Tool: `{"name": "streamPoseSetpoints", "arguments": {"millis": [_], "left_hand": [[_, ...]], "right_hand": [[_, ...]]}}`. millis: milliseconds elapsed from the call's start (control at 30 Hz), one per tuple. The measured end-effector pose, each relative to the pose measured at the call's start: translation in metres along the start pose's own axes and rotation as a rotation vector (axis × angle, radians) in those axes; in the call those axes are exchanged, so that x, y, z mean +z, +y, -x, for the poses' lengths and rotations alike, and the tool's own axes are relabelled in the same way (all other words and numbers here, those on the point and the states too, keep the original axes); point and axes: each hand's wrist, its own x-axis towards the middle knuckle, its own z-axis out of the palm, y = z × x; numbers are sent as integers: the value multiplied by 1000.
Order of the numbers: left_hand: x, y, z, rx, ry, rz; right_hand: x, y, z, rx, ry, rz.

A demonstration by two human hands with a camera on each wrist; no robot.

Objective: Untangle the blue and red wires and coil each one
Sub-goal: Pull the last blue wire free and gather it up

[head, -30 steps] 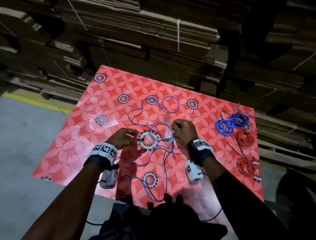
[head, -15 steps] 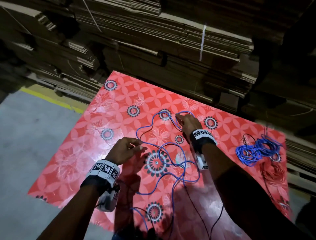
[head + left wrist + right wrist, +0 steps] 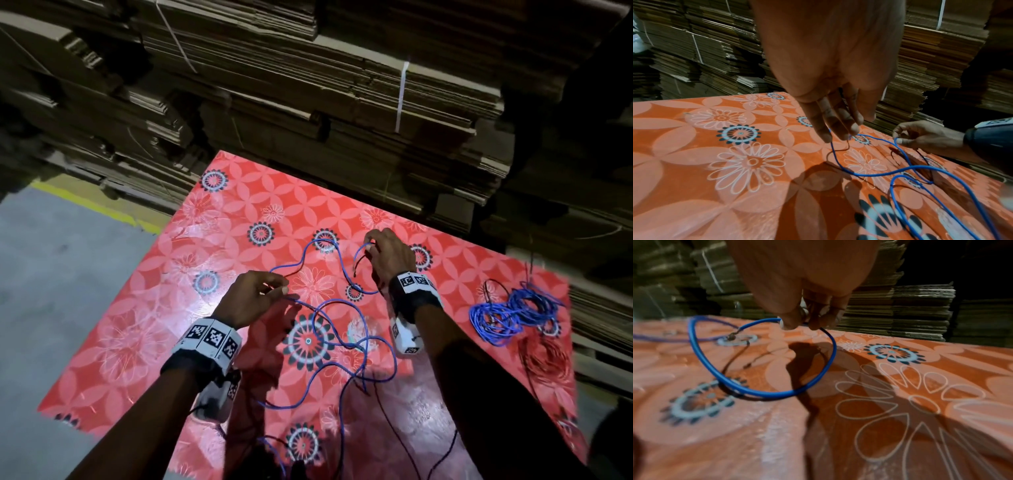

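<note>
A long blue wire (image 3: 324, 240) (image 3: 891, 191) lies in loose, crossing loops on a red flowered mat (image 3: 239, 205). My left hand (image 3: 282, 287) (image 3: 838, 134) pinches it at the left side of the tangle. Further back, my right hand (image 3: 369, 246) (image 3: 799, 324) pinches it near its free end, and a short loop (image 3: 760, 394) hangs from the fingers just above the mat. The bare tip of the wire points down. I cannot make out any loose red wire against the red mat.
A coiled blue bundle (image 3: 507, 315) and coiled red wires (image 3: 544, 356) lie at the mat's right edge. Stacks of flat cardboard (image 3: 342, 102) rise right behind the mat. Grey floor (image 3: 51, 274) is on the left. Thin black cables (image 3: 394, 428) trail near the front.
My right hand has gone from the middle of the tangle to the far loops and taken hold of the wire near its end. My left hand has kept its pinch further left.
</note>
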Motion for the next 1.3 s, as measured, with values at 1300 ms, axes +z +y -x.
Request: {"name": "streamPoseSetpoints", "arguments": {"millis": [1300], "left_hand": [[1, 20, 8, 51, 23, -233]], "right_hand": [[19, 1, -14, 353, -86, -111]]}}
